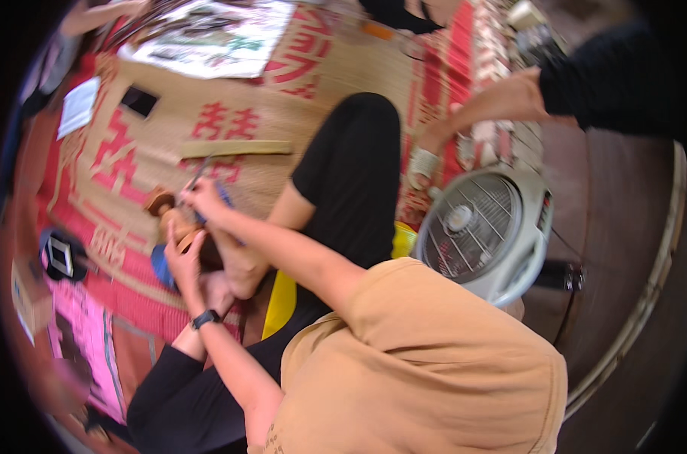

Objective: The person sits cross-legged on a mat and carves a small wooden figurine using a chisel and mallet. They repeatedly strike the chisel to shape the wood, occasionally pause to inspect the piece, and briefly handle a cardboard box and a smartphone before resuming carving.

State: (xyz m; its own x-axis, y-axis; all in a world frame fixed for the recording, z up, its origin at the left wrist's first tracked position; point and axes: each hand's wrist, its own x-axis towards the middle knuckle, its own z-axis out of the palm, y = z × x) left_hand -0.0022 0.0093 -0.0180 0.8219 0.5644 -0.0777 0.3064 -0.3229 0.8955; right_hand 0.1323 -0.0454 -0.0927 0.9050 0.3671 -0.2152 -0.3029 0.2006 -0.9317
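you have your left hand curled around a brown turned wooden piece, and your right hand pinches a slim dark tool right beside it; blur hides whether the tool's tip touches the wood. the wooden piece is above the woven mat, toward its left edge, with something blue showing beneath your left hand, too covered to name. just beyond the tool, a flat wooden strip lies crosswise on the mat. toward the far left corner lie a dark flat rectangle and, nearer the left edge, a white sheet. a large printed sheet is spread at the far edge. by the right edge stands a grey fan, and a co-worker's hand is near it; you cannot tell what that hand grasps.
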